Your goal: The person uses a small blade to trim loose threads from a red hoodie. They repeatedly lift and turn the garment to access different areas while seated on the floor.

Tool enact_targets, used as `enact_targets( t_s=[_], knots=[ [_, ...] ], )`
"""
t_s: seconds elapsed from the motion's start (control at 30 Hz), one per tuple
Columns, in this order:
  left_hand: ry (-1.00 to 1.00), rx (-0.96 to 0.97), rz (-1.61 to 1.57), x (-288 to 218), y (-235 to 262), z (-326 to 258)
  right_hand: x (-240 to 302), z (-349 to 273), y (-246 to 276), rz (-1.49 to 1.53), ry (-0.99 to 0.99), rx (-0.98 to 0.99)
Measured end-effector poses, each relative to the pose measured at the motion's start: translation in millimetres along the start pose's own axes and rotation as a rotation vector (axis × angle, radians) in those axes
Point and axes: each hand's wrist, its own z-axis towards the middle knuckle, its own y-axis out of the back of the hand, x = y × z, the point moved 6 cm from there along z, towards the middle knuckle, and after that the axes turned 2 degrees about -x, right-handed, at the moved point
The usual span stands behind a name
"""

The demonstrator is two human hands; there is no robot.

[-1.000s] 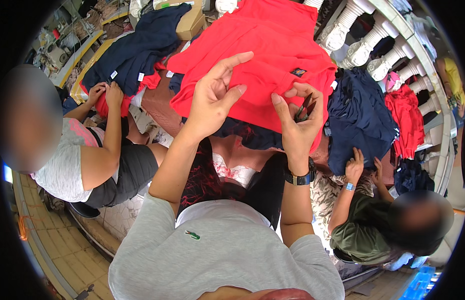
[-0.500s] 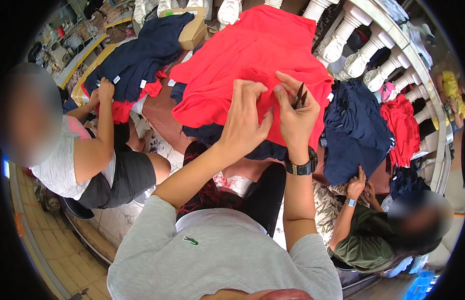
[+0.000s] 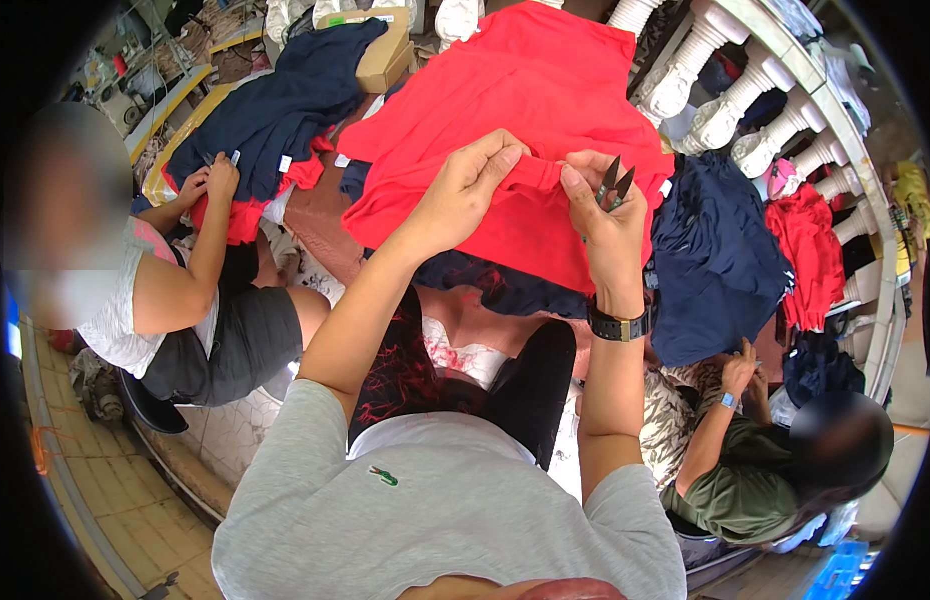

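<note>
A large red garment (image 3: 530, 85) is spread out in front of me over dark navy cloth (image 3: 485, 285). My left hand (image 3: 460, 190) pinches a fold along its near edge between thumb and fingers. A short way to the right, my right hand (image 3: 613, 225) grips the same edge, so that a small stretch of hem runs taut between the two. Tucked in the right hand is a pair of small dark thread snips (image 3: 617, 188), its two pointed blades sticking up apart from the cloth.
At left, a seated person handles a navy garment (image 3: 285, 105) near a cardboard box (image 3: 387, 65). Another person at right touches navy cloth (image 3: 715, 260), with a red garment (image 3: 805, 255) beyond. White balusters (image 3: 705, 65) line the far side.
My left hand has turned and closed on the red edge, which is now drawn straight between both hands. The right hand and snips have shifted slightly right.
</note>
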Motion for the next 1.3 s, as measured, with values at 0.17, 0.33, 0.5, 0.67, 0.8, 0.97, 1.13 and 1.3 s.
enact_targets(
  t_s=[0.17, 0.33, 0.5, 0.67, 0.8, 0.97, 1.13, 1.3],
  knots=[
    [-0.485, -0.493, 0.490, -44.5, 4.3, -23.8, -2.9, -0.7, -0.5, -0.036, 0.110, -0.102],
    [-0.111, -0.316, 0.135, -30.7, -18.7, -26.2, 3.9, -9.3, -5.9, -0.080, 0.216, -0.146],
    [0.124, -0.352, -0.350, 18.4, -27.1, -14.6, -4.5, -20.7, -14.6, -0.171, 0.327, -0.252],
    [0.165, -0.320, -0.255, 35.1, -31.5, -14.7, -7.4, -28.5, -17.4, -0.346, 0.370, -0.322],
    [0.169, -0.270, -0.213, 35.4, -36.6, -16.3, -9.7, -30.3, -17.4, -0.266, 0.329, -0.340],
    [0.248, -0.163, -0.398, 35.8, -38.4, -17.3, 9.6, -45.6, -17.3, -0.533, 0.444, -0.373],
    [0.354, -0.081, -0.439, 28.6, -35.2, -22.4, -16.6, -59.7, -37.5, -0.123, -0.139, -0.033],
    [0.429, -0.003, -0.504, 22.3, -35.9, -30.4, -36.7, -59.8, -38.1, 0.067, -0.331, 0.001]
  ],
)
